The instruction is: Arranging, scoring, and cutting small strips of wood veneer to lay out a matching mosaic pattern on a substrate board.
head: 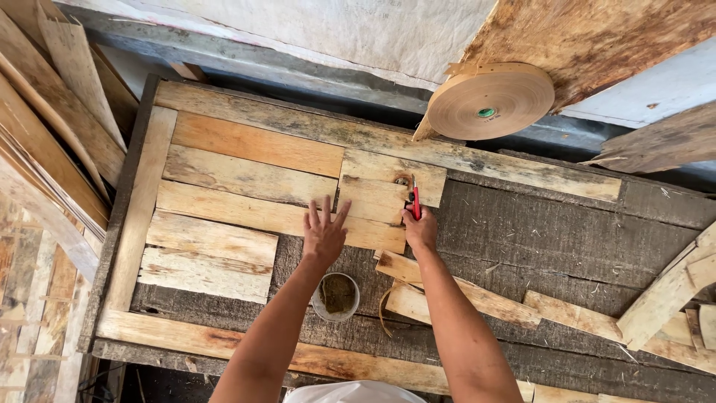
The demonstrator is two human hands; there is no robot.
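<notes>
Left hand (pixel 324 233) lies flat, fingers spread, pressing the veneer strip (pixel 276 216) whose long axis runs left-right. Just right, right hand (pixel 420 227) is closed around a red-handled cutter (pixel 415 201), upright at the strip's right end, nearest it. Small pot (pixel 336 296) sits below.

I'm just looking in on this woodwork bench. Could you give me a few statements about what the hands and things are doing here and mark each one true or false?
1. The left hand lies flat with fingers spread on the pale wood strips. True.
2. The right hand holds a blue hammer. False: it grips a slim red-handled tool, tip pointing away from the person.
3. A large roll of brown paper tape stands on edge at the far side of the bench. True.
4. The small round container sits on top of the tape roll. False: it stands on the dark board between the two forearms.
5. Loose wood offcuts lie under the right forearm. True.
</notes>
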